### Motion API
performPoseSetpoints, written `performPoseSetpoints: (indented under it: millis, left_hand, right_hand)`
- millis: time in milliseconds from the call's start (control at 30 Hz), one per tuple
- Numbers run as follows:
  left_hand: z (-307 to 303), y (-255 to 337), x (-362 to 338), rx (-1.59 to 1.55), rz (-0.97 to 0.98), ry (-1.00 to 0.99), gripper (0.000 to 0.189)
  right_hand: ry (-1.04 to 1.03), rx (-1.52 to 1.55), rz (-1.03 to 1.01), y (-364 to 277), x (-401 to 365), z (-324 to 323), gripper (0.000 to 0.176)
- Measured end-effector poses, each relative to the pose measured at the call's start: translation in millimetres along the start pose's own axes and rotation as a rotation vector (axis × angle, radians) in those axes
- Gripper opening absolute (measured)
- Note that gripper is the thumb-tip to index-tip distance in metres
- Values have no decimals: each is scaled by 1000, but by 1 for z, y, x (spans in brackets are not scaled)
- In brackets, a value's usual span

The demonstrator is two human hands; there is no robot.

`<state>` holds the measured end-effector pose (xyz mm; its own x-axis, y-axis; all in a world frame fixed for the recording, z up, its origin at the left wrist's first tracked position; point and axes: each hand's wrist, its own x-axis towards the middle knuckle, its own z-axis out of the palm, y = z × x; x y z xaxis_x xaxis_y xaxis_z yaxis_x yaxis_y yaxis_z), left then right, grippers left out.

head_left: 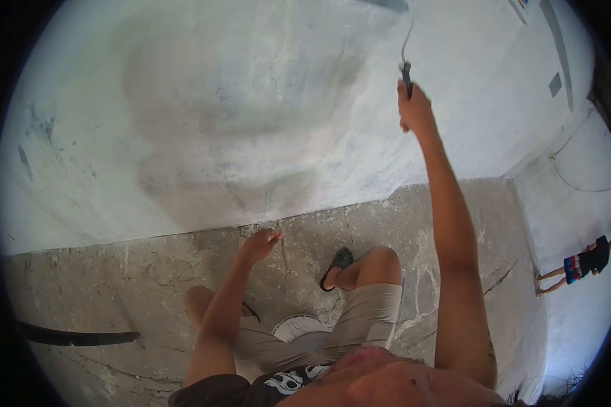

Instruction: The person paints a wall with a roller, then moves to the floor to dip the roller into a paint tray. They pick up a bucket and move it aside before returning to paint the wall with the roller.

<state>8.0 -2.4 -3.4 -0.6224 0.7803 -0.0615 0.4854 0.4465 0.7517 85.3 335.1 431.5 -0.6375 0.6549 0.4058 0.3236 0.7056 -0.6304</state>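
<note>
My right hand (416, 108) is raised in front of the white wall (305, 88), wrapped round the black handle of a paint roller (406, 76). From the handle a thin bent metal rod runs up to the roller head, a grey shape cut off by the top edge of the view. My left hand (261, 245) hangs low near the foot of the wall, above my knee, its fingers loosely bent and holding nothing that shows.
Damp-looking grey patches and shadow mark the wall. Below me lies a cracked concrete floor (142, 271). A round whitish lid (301, 327) shows between my legs. A black curved bar (81, 335) juts in at left. Another person (586, 261) stands far off at right.
</note>
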Motion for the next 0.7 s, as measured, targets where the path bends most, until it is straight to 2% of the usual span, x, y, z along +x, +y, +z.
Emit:
performPoseSetpoints:
  millis: [100, 200, 300, 333, 367, 500, 533, 567, 700]
  left_hand:
    - [0, 1, 1, 5, -30, -1, 57]
    - [10, -16, 7, -12, -60, -15, 57]
    - [10, -17, 5, 10, -67, -19, 57]
    - [9, -16, 3, 13, -53, 6, 52]
    - [8, -14, 2, 16, -40, 33, 47]
    - [-2, -9, 0, 9, -33, 21, 47]
    - [-8, -2, -2, 21, -46, 4, 51]
    - [-10, 2, -3, 33, -58, -14, 56]
    - [-5, 4, -2, 32, -36, 1, 57]
  right_hand:
    - [38, -44, -77, -35, 35, -33, 46]
    - [56, 70, -138, -71, 71, -55, 47]
    - [93, 160, -146, -85, 72, -37, 48]
    - [125, 192, -153, -82, 72, -27, 49]
    - [113, 179, -145, -75, 67, -14, 48]
    - [122, 127, -68, -7, 8, 69, 42]
    - [133, 114, -31, 21, -5, 100, 41]
    - [190, 110, -100, 62, -16, 137, 38]
    - [90, 61, 3, 121, -102, 209, 37]
